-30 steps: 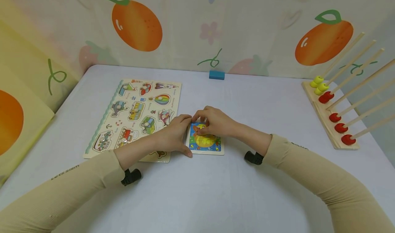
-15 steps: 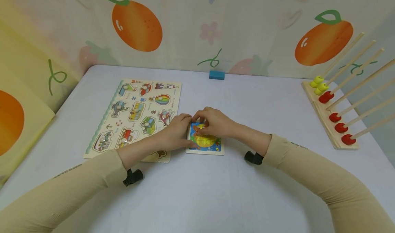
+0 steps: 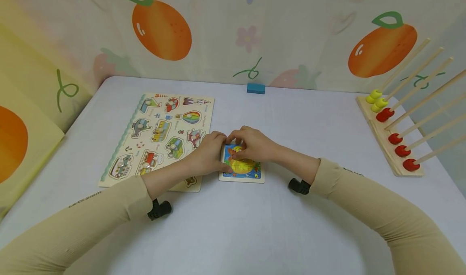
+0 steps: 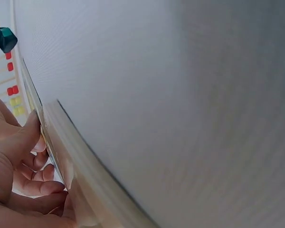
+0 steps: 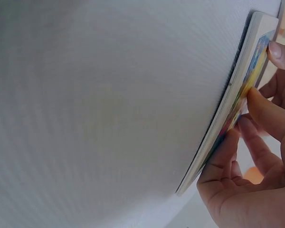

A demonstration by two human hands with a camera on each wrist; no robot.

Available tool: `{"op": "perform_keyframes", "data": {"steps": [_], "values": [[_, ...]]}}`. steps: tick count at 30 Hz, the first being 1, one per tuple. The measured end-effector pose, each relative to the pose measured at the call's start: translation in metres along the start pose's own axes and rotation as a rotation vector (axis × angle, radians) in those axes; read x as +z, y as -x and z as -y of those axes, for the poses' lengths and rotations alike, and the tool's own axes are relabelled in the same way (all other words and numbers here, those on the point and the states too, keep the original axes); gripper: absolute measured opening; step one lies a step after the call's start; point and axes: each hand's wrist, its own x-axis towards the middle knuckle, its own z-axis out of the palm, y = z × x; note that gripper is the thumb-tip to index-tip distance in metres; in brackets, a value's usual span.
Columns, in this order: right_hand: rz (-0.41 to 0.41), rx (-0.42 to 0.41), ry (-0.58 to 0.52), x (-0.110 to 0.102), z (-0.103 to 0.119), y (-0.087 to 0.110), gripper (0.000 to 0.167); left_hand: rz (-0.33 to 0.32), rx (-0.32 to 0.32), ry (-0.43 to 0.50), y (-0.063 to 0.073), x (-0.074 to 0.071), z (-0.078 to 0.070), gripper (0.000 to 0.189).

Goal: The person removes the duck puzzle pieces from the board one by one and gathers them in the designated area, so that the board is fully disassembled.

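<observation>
A small square jigsaw puzzle (image 3: 244, 170) with a yellow picture on blue, in a pale wooden frame, lies mid-table. My left hand (image 3: 204, 157) grips its left side, thumb over the picture and fingers along the edge. From the right, my right hand (image 3: 256, 143) bends its fingers down onto the upper left of the picture. Its thumb (image 5: 261, 107) and fingertips pinch at a piece there, largely hidden by the fingers. The right wrist view shows the frame (image 5: 216, 123) flat on the cloth.
A knobbed vehicle puzzle board (image 3: 169, 125) lies at left, partly under the left forearm. A blue block (image 3: 256, 89) sits at the table's back edge. At right stands a wooden peg rack (image 3: 391, 139) with red and yellow beads.
My left thumb has moved from the table beside the lower left corner up onto the puzzle's lower left, and the left hand has shifted slightly. The right hand has stayed in place.
</observation>
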Motion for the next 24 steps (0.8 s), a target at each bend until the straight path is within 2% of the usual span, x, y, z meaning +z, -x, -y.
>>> {"op": "perform_keyframes", "data": {"steps": [24], "values": [[0.005, 0.011, 0.012, 0.0009, 0.0004, 0.0006, 0.039, -0.009, -0.021, 0.022, -0.0008, 0.0003, 0.0008, 0.085]]}}
